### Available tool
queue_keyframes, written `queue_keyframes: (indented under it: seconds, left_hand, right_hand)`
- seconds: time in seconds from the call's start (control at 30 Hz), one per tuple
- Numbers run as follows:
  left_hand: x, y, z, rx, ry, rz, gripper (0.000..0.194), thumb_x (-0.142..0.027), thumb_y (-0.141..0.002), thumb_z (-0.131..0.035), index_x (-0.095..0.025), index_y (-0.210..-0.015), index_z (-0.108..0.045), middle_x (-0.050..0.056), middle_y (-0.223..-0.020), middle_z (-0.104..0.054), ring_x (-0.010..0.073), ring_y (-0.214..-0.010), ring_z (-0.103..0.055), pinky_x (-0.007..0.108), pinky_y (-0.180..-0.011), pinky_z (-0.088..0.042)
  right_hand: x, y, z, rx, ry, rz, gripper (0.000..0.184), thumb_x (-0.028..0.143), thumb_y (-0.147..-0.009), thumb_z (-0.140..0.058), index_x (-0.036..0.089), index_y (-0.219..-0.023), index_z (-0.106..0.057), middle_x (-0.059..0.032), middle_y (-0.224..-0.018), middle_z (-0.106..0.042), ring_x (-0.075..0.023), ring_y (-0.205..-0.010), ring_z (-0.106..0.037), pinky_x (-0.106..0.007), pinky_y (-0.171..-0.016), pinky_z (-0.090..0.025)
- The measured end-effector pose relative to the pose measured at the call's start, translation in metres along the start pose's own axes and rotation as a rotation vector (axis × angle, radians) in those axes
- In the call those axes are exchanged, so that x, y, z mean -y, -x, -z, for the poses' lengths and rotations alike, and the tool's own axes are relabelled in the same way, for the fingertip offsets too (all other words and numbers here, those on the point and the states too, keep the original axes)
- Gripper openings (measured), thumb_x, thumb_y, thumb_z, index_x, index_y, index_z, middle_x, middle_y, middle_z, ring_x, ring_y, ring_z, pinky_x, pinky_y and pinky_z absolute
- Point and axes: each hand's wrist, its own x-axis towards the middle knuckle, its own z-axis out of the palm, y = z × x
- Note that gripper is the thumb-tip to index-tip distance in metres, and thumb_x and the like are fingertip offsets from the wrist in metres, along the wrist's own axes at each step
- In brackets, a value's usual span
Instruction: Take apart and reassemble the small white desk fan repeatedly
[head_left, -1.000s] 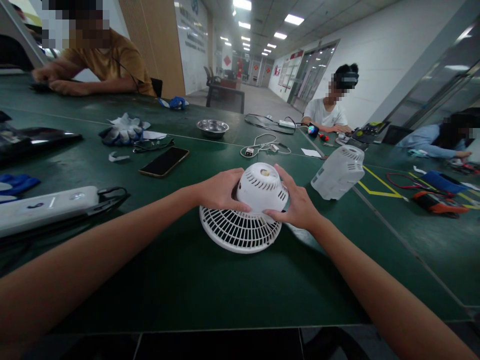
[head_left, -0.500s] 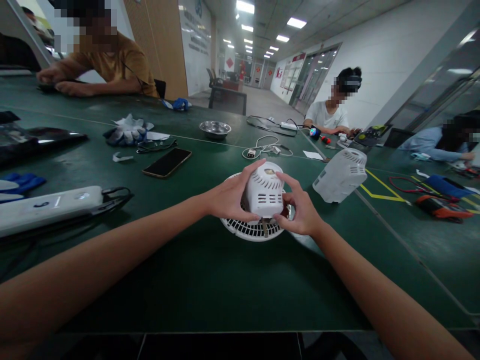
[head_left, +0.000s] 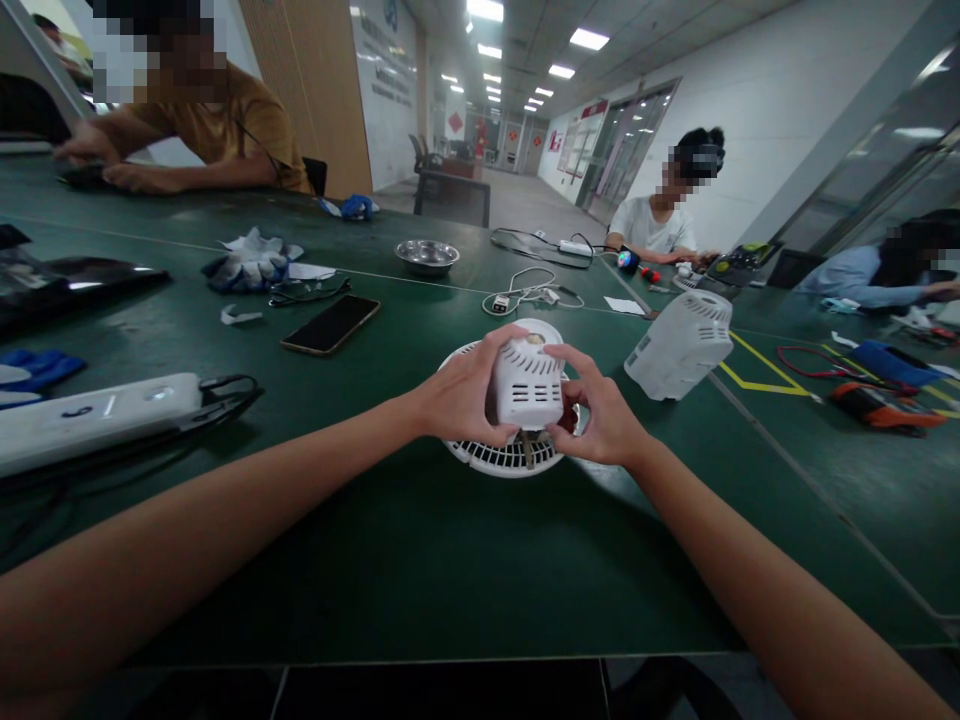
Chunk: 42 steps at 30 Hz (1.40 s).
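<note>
A white fan motor housing (head_left: pixel 529 380) with vent slots is held just above a round white fan grille (head_left: pixel 495 455) that lies on the green table (head_left: pixel 390 540). My left hand (head_left: pixel 461 395) grips the housing's left side, fingers wrapped over its top. My right hand (head_left: pixel 600 415) holds its right side, with fingertips pinched at its lower edge. A short shaft pokes out beneath the housing toward the grille.
A second white fan body (head_left: pixel 682 345) lies right of my hands. A black phone (head_left: pixel 330 323), gloves (head_left: pixel 251 262), a steel bowl (head_left: pixel 426 255), cables (head_left: pixel 525 292) and a white power strip (head_left: pixel 97 420) lie around. Other people sit at the far left and far right.
I have lifted the housing off the grille and turned it upright from lying dome-up. The grille now sits farther from me, and my fingers have shifted to the housing's lower edge.
</note>
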Motion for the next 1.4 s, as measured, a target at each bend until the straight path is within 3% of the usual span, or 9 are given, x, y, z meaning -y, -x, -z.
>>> queue_keyframes:
  seconds: [0.2, 0.33, 0.43, 0.57, 0.83, 1.0, 1.1, 1.2, 1.4]
  left_hand:
    - [0.003, 0.003, -0.001, 0.037, -0.041, -0.003, 0.11, -0.055, -0.072, -0.084, -0.029, -0.155, -0.015, 0.019, -0.147, -0.047, 0.0391, -0.121, -0.06, 0.057, -0.102, -0.051]
    - [0.007, 0.004, -0.005, -0.024, -0.1, 0.057, 0.115, -0.073, -0.071, -0.081, -0.029, -0.159, -0.021, 0.017, -0.143, -0.05, 0.0404, -0.122, -0.058, 0.06, -0.102, -0.05]
    - [0.014, 0.006, -0.002, 0.001, -0.13, 0.081, 0.108, -0.074, -0.078, -0.075, -0.03, -0.162, -0.024, 0.016, -0.139, -0.055, 0.0369, -0.116, -0.061, 0.058, -0.101, -0.051]
    - [0.025, 0.009, 0.007, -0.008, -0.079, 0.135, 0.085, -0.065, -0.095, -0.058, -0.03, -0.165, -0.024, 0.015, -0.145, -0.057, 0.0354, -0.124, -0.06, 0.059, -0.11, -0.044]
    - [0.052, 0.016, 0.005, -0.139, 0.135, 0.58, 0.064, -0.064, -0.104, -0.036, -0.02, -0.146, -0.057, 0.015, -0.144, -0.065, 0.0347, -0.13, -0.062, 0.054, -0.112, -0.043]
    - [0.065, 0.02, 0.009, -0.251, 0.466, 0.525, 0.064, -0.065, -0.103, -0.037, -0.015, -0.132, -0.064, 0.015, -0.125, -0.074, 0.0305, -0.114, -0.069, 0.047, -0.1, -0.053]
    - [0.066, 0.018, 0.012, -0.402, 0.476, 0.404, 0.065, -0.069, -0.102, -0.036, -0.018, -0.125, -0.068, 0.013, -0.126, -0.074, 0.03, -0.117, -0.068, 0.045, -0.098, -0.055]
    - [0.061, 0.014, 0.009, -0.419, 0.466, 0.37, 0.059, -0.068, -0.098, -0.049, -0.018, -0.118, -0.072, 0.013, -0.125, -0.074, 0.0295, -0.115, -0.068, 0.045, -0.099, -0.056]
    - [0.042, 0.01, -0.004, -0.47, 0.597, 0.574, 0.032, -0.045, -0.085, -0.079, -0.015, -0.094, -0.077, 0.009, -0.086, -0.08, 0.0232, -0.077, -0.076, 0.038, -0.072, -0.065]
  right_hand:
    - [-0.001, -0.003, -0.001, 0.001, 0.092, 0.044, 0.094, 0.043, -0.078, -0.076, 0.032, -0.157, -0.027, -0.0037, -0.101, -0.077, -0.024, -0.068, -0.072, -0.045, -0.067, -0.063]
    - [-0.004, -0.006, -0.008, -0.173, 0.219, 0.066, 0.108, 0.061, -0.071, -0.084, 0.034, -0.159, -0.027, -0.0138, -0.153, -0.055, -0.04, -0.118, -0.069, -0.062, -0.099, -0.057]
    - [-0.011, -0.006, -0.006, -0.206, 0.261, 0.104, 0.107, 0.058, -0.074, -0.081, 0.037, -0.162, -0.023, -0.0102, -0.166, -0.04, -0.0445, -0.14, -0.052, -0.068, -0.114, -0.045]
    - [-0.029, -0.003, 0.003, -0.255, 0.222, 0.036, 0.091, 0.045, -0.085, -0.07, 0.04, -0.163, -0.024, -0.0064, -0.168, -0.038, -0.0438, -0.14, -0.052, -0.071, -0.113, -0.044]
    - [-0.051, -0.001, 0.004, -0.248, 0.092, -0.102, 0.111, 0.056, -0.07, -0.089, 0.035, -0.16, -0.028, -0.0137, -0.152, -0.055, -0.0434, -0.127, -0.062, -0.072, -0.106, -0.051]
    - [-0.048, -0.004, -0.001, -0.363, -0.089, -0.129, 0.108, 0.055, -0.064, -0.093, 0.03, -0.154, -0.039, -0.0142, -0.144, -0.061, -0.0401, -0.124, -0.064, -0.067, -0.104, -0.053]
    - [-0.037, -0.009, -0.007, -0.466, -0.405, -0.207, 0.088, 0.058, -0.071, -0.085, 0.027, -0.145, -0.048, -0.012, -0.138, -0.066, -0.0368, -0.122, -0.065, -0.062, -0.104, -0.055]
    - [-0.024, -0.011, -0.013, -0.362, -0.777, -0.339, 0.057, 0.066, -0.085, -0.064, 0.028, -0.127, -0.064, -0.0059, -0.112, -0.077, -0.0329, -0.106, -0.071, -0.056, -0.091, -0.061]
    - [-0.02, -0.011, -0.023, -0.221, -0.971, -0.413, 0.042, 0.068, -0.085, -0.06, 0.03, -0.097, -0.073, -0.0012, -0.082, -0.075, -0.0273, -0.089, -0.071, -0.045, -0.081, -0.062]
